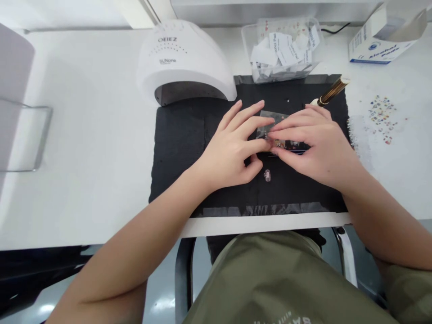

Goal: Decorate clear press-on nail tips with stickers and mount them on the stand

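Observation:
A clear sheet with small decorations (266, 118) lies on the black mat (182, 148). My left hand (232, 150) rests on the mat with its fingers spread, the index and middle fingertips at the sheet. From the right, my right hand (319, 144) reaches over the same sheet, its thumb and index fingertip close together near the left fingertips. Whatever lies between those fingertips is too small to make out. A small clear pinkish piece (267, 175) lies on the mat just below the hands.
A white lamp (192, 58) stands at the back left. Behind the mat is a clear tub (254, 72) of alcohol pad packets. An Alcohol Pads box (378, 47), scattered gems (383, 112) and a brush with a gold handle (332, 92) are on the right.

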